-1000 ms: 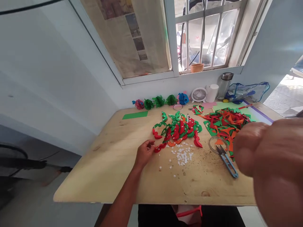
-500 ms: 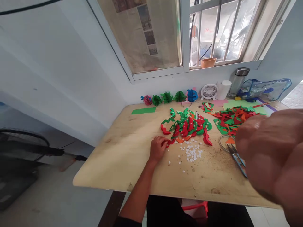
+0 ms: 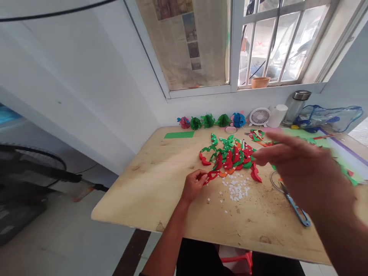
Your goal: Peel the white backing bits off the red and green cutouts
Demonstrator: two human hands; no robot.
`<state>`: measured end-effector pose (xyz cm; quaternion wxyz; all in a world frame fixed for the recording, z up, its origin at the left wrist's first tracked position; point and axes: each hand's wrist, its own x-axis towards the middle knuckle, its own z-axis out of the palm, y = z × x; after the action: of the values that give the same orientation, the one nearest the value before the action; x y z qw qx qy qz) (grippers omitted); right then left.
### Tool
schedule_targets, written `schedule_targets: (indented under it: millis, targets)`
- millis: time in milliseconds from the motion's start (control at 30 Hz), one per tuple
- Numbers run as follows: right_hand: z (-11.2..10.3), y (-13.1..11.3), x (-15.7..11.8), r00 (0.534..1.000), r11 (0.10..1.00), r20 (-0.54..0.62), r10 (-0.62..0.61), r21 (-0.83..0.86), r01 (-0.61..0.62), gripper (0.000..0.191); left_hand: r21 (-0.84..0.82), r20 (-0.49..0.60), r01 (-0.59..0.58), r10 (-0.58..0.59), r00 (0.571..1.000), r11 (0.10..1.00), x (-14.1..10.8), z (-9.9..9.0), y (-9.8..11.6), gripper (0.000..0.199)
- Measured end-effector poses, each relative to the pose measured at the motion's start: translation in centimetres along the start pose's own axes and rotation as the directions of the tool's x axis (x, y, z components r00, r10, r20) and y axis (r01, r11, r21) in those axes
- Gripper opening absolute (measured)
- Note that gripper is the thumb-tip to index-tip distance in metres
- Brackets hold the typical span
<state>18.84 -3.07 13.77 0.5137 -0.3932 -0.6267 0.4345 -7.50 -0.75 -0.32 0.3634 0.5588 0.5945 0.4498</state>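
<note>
My left hand (image 3: 195,184) pinches the end of a red wavy-edged paper strip (image 3: 213,176) just above the table. The strip joins a pile of red and green paper cutouts (image 3: 230,155) dotted with small white squares. Below the pile lies a scatter of little white squares (image 3: 239,190). Close to the camera and a little blurred, my right hand (image 3: 309,170) is raised over the right side of the table. Its fingers stretch leftward, slightly apart, and I see nothing in them. Scissors (image 3: 297,209) with blue handles lie beneath it, partly covered.
Several paper ornaments (image 3: 208,120) line the wall beside a small white fan (image 3: 259,116). A glass bottle (image 3: 296,107) and a clear bag (image 3: 330,117) stand at the back right. A green paper strip (image 3: 179,135) lies at the back left of the wooden table (image 3: 149,184).
My right hand has moved away from the camera and leftward, its fingers now extended. My left hand has lifted the red strip's end slightly. The view has shifted a little.
</note>
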Motion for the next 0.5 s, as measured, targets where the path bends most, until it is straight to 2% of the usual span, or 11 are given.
schedule_targets:
  millis: [67, 100, 167, 233, 367, 467, 500]
  targets:
    - [1.4, 2.2, 0.5, 0.996, 0.993, -0.007, 0.093, 0.068, -0.093, 0.045, -0.080, -0.043, 0.007, -0.011, 0.999, 0.997, -0.1, 0.3, 0.5, 0.017]
    - [2.0, 3.7, 0.7, 0.983, 0.978, -0.003, 0.184, 0.105, -0.182, 0.041, -0.099, -0.066, -0.004, -0.002, 0.998, 0.995, -0.1, 0.5, 0.8, 0.017]
    - [3.1, 7.0, 0.9, 0.947, 0.940, 0.052, 0.317, 0.111, -0.321, 0.042, -0.116, -0.083, -0.047, 0.037, 0.996, 0.992, -0.1, 1.1, 1.6, 0.019]
    - [3.9, 9.9, 0.9, 0.907, 0.893, 0.060, 0.418, 0.156, -0.422, 0.043, -0.102, -0.082, -0.104, 0.096, 0.992, 0.989, -0.1, 1.8, 2.5, 0.022]
    - [4.8, 12.7, 1.1, 0.825, 0.764, 0.092, 0.558, 0.330, -0.554, 0.039, 0.138, -0.114, -0.309, 0.325, 0.939, 0.941, -0.2, 3.7, 3.6, 0.017]
    - [5.1, 13.2, 1.5, 0.779, 0.687, 0.102, 0.619, 0.410, -0.600, 0.038, 0.344, -0.037, -0.435, 0.475, 0.879, 0.832, -0.1, 5.3, 3.5, 0.017]
    - [5.2, 13.3, 1.7, 0.779, 0.688, 0.098, 0.620, 0.408, -0.600, 0.038, 0.410, -0.002, -0.469, 0.515, 0.857, 0.782, -0.1, 5.8, 3.3, 0.018]
